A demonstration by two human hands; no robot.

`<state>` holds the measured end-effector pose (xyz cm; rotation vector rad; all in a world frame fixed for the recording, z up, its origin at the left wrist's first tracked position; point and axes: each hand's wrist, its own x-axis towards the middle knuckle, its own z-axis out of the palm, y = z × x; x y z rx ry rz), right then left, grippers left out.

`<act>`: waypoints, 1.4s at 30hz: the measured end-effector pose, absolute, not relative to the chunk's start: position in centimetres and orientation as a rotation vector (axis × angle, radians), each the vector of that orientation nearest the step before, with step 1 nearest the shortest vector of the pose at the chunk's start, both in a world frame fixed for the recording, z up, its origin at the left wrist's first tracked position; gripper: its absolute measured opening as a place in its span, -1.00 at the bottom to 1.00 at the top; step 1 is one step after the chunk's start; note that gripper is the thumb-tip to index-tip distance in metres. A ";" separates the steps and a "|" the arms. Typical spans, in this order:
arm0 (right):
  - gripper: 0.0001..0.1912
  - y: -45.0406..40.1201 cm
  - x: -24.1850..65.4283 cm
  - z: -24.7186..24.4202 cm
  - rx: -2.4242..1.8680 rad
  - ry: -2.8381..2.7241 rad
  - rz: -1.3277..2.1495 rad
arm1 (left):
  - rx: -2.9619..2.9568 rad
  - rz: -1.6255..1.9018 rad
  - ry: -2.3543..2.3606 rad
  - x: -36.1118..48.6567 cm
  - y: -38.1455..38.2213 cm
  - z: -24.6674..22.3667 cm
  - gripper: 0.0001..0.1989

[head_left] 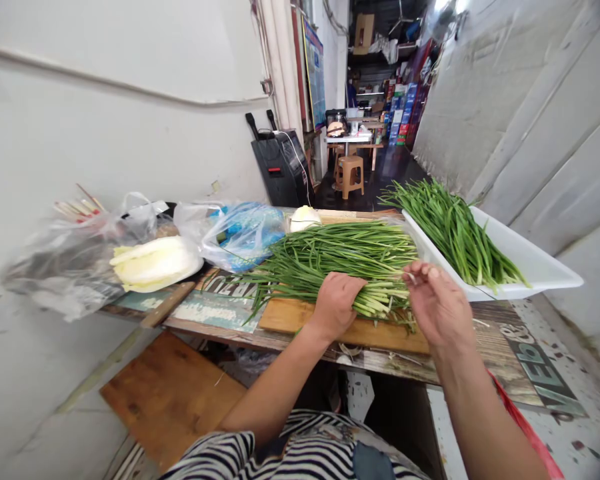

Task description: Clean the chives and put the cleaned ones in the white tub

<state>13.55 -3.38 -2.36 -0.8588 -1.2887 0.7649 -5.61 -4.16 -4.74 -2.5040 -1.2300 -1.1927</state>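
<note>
A large heap of garlic chives (pixel 350 250) lies on a wooden cutting board (pixel 300 317), pale stem ends towards the right. My left hand (pixel 336 303) is closed around part of the near bunch, over the front of the board. Just right of the stem ends is my right hand (pixel 443 307), palm partly turned up, its thumb and fingertips pinched together. A small pale bit seems to be at those fingertips, too small to name. Further right, a white plastic tray (pixel 540 263) holds more chives (pixel 455 230), their leaves hanging over its far left edge.
A cut Chinese cabbage (pixel 155 263), a knife with a wooden handle (pixel 167 305) and plastic bags (pixel 245 233) are on the left of the table. Behind the chives sits a white cut vegetable (pixel 305 218). A black speaker (pixel 283 167) and a stool (pixel 350 175) stand beyond.
</note>
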 end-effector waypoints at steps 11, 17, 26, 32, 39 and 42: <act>-0.74 -3.8 15.3 -2.0 -0.950 -2.119 0.317 | -2.532 -1.207 -1.176 -5.9 -4.3 -4.2 -0.71; -0.70 -0.9 18.4 -3.2 -1.336 -2.161 -0.083 | -2.500 -1.317 -1.244 -7.3 -3.8 -4.0 -0.54; -0.82 1.8 19.0 -5.2 -1.518 -2.458 -0.176 | -2.471 -1.322 -1.368 -7.3 -3.9 -3.3 -0.59; -0.80 1.3 19.2 -4.3 -1.283 -2.348 -0.216 | -2.425 -1.309 -1.414 -7.5 -3.8 -3.3 -0.56; -0.71 -1.6 16.3 -2.5 -1.019 -2.312 0.026 | -2.645 -1.219 -1.323 -6.5 -3.5 -3.8 -0.50; -0.77 -2.4 15.0 -2.6 -0.929 -2.146 0.079 | -2.677 -1.184 -1.302 -6.1 -3.5 -4.3 -0.53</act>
